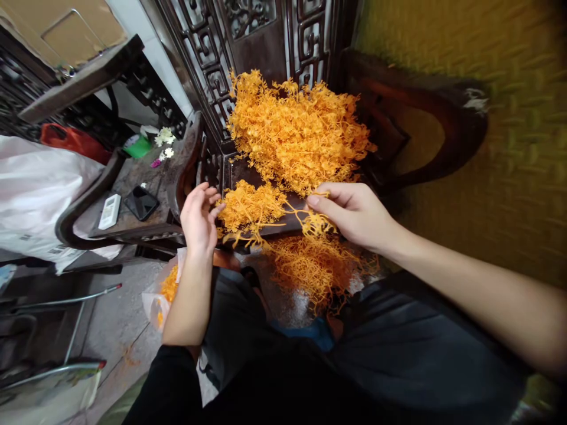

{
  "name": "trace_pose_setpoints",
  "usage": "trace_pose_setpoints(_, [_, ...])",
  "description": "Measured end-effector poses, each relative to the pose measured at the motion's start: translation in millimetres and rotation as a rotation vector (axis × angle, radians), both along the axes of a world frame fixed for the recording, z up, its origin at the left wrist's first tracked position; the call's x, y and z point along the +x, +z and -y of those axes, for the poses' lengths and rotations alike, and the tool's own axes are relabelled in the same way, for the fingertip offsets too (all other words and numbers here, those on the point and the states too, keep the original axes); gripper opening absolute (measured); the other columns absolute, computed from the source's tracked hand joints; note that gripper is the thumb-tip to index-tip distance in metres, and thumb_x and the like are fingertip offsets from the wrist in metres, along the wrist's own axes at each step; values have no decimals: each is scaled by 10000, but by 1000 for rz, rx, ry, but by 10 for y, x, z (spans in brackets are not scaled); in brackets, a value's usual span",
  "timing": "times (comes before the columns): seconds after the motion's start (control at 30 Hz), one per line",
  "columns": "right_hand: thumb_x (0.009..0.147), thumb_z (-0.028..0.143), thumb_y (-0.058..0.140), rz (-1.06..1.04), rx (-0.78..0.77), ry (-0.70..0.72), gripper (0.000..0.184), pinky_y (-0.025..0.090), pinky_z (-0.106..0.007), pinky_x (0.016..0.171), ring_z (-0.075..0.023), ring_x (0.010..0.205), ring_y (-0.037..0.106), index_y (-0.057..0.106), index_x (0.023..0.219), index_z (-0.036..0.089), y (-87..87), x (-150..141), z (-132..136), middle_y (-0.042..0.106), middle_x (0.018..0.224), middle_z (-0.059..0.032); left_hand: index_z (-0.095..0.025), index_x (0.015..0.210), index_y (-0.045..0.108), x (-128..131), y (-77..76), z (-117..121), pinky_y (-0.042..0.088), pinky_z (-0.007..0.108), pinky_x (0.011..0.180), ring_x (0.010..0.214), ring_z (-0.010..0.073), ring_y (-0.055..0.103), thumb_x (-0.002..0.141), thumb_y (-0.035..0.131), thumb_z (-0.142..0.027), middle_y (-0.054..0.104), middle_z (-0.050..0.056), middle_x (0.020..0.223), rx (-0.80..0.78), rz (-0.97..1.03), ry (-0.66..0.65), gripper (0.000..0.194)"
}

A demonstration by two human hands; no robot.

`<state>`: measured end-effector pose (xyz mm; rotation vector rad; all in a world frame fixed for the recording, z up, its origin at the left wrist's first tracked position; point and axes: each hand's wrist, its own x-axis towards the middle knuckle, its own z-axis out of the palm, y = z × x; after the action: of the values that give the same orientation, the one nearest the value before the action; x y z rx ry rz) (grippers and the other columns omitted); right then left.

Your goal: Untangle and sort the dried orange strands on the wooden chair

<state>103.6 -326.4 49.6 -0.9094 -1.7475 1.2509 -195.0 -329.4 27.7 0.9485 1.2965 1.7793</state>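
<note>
My right hand (345, 211) pinches an orange branching sprig (316, 224) between thumb and fingers, its thin stems hanging over the front edge of a dark carved wooden chair (290, 224). My left hand (199, 215) holds nothing; its fingers are apart and slightly curled, beside a small pile of orange sprigs (250, 206) on the seat. Behind it rises a much larger heap of frilly orange sprigs (296, 130), leaning toward the chair back. Below the seat edge, between my knees, lies a tangle of thin orange stems (316, 268).
On the left, a wooden side table (163, 171) carries a black phone (142, 202), a white device (110, 211), a green container (137, 146) and white flowers (165, 137). A plastic bag with orange bits (168, 286) stands on the floor. The curved chair arm (460, 141) is at right.
</note>
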Motion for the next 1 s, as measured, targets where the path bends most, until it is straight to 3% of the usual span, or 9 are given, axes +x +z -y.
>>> trace_pose_setpoints(0.1, [978,456,586,108,83,261,353,332,-251,539,-96,562,420,650,770,179,16,-15,47,521,628,28,-238,1105,734,87,61,102,580,287,843,1035,177,708,890,699,-479,750,70,1139,166,-156,-7,326])
trace_pose_setpoints(0.17, [992,375,567,165,157,417,267,368,-242,576,-95,592,481,691,868,173,21,-38,75,601,690,16,-225,1087,749,259,71,260,579,356,916,1098,227,704,878,704,-543,744,97,1164,179,-281,-268,383])
trace_pose_setpoints(0.23, [985,310,568,186,240,456,181,363,-234,575,-87,579,484,690,974,177,18,-63,96,619,709,26,-201,1106,744,456,50,432,584,382,917,1051,249,720,818,791,-498,745,110,1114,79,-350,-664,417])
trace_pose_setpoints(0.3, [970,269,577,211,280,438,136,307,-229,520,-78,511,414,656,1042,184,7,-82,107,548,640,66,-198,1182,699,620,10,560,594,335,819,902,202,731,779,854,-384,743,86,1055,-44,-320,-848,470])
trace_pose_setpoints(0.43, [979,314,589,260,264,363,134,287,-233,500,-85,506,428,627,975,186,-14,-123,121,519,609,70,-163,1062,702,768,-50,620,479,218,577,622,86,603,772,866,-328,709,21,852,-224,-284,-827,371])
trace_pose_setpoints(0.6, [974,388,616,260,236,267,266,358,-256,574,-109,588,518,641,806,184,-7,-173,125,619,668,12,-153,838,765,792,-12,605,430,252,598,626,101,528,894,730,-437,643,0,691,-180,-493,-833,292])
trace_pose_setpoints(0.73, [943,441,662,-68,172,-242,297,335,-275,530,-112,538,440,538,778,226,16,-68,-33,570,650,18,-159,756,748,765,-11,618,325,234,497,518,79,453,872,743,-452,574,-24,577,-272,-560,-819,316])
trace_pose_setpoints(0.8, [931,473,680,-236,87,-374,315,308,-272,487,-102,494,396,505,805,244,11,21,-133,568,653,26,-160,765,731,737,-45,588,299,219,447,449,72,451,860,746,-470,551,-39,521,-355,-468,-790,324])
trace_pose_setpoints(1.0, [950,456,632,73,-115,68,263,319,-266,493,-113,523,440,650,976,195,-67,23,-112,604,661,14,-166,954,645,717,-160,446,367,193,426,403,90,544,898,705,-506,686,-1,547,-316,-187,-598,350])
